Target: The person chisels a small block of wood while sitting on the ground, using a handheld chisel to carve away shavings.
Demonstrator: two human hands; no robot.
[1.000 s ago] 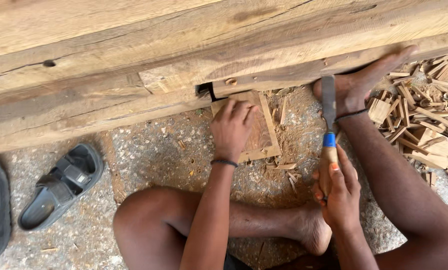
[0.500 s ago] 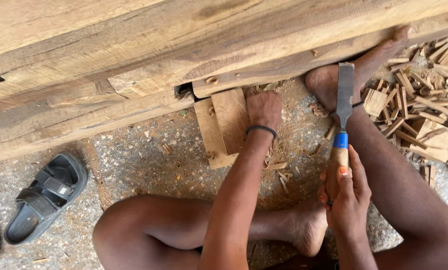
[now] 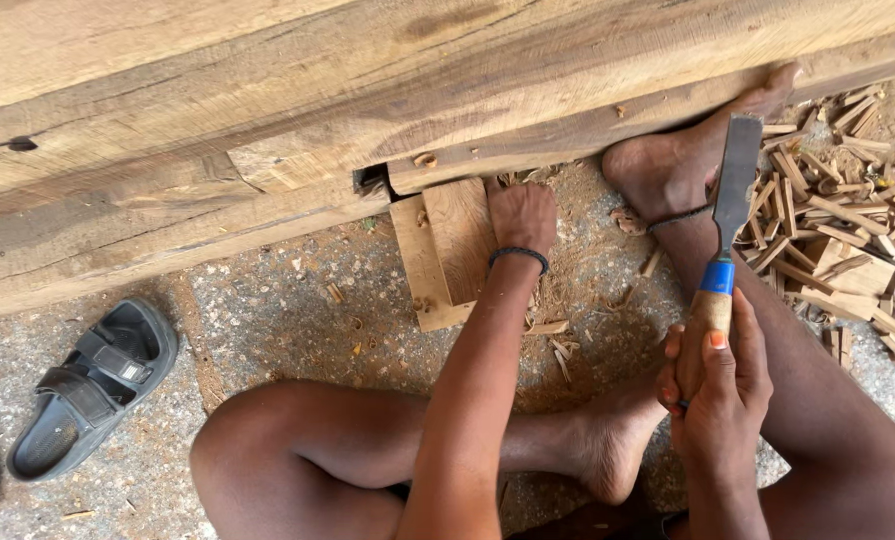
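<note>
Wooden beam (image 3: 368, 110) — sandal (image 3: 88, 385), chips (image 3: 838, 210) nearby

Timber beam (image 3: 368, 110): pale tan, brown grain streaks, 1 dark knot hole. Wooden block (image 3: 448, 255): light brown, 2 tones. Chisel (image 3: 723, 250): grey steel blade, blue collar, tan wooden handle. Wristband (image 3: 518, 256): black. Sandal (image 3: 88, 385): dark grey. Wood chips (image 3: 838, 220): pale yellow-brown. Ground (image 3: 278, 320): speckled grey.
</note>
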